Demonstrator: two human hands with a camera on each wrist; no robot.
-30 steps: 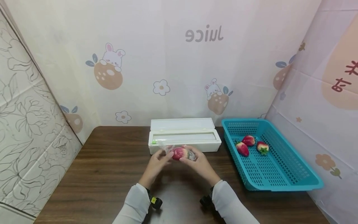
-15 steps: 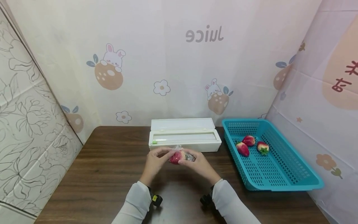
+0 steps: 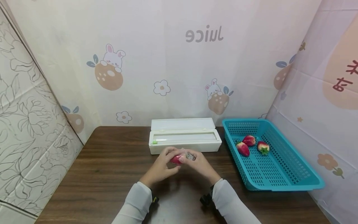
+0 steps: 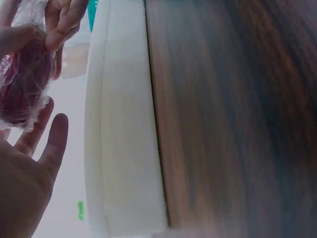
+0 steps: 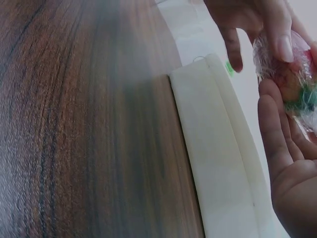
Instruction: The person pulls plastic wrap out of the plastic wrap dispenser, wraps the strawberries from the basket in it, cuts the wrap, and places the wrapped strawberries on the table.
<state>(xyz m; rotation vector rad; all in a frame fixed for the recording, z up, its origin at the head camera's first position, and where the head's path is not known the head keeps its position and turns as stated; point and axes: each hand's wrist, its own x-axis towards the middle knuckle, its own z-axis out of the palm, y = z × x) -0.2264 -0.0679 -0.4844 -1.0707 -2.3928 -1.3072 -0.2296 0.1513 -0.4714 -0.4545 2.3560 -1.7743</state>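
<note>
A strawberry wrapped in clear cling film is up between both hands, in front of the white box. My left hand curls its fingers over the fruit's left side and top, with the thumb held away from it on the near side. My right hand grips the right end, its thumb on the near face and fingers behind. Crumpled cling film bunches at that end. In the right wrist view the strawberry's green leaves show through the film, and a left fingertip presses on it.
Behind the hands stands a white cling film dispenser, lid raised, with a green slider. At right, a blue plastic basket holds several strawberries. All stand on a dark wooden table before a printed curtain.
The loose film at the strawberry's left end has been folded over onto the fruit. My left hand has turned, its fingers moving over the top and its thumb coming away. The right hand stays.
</note>
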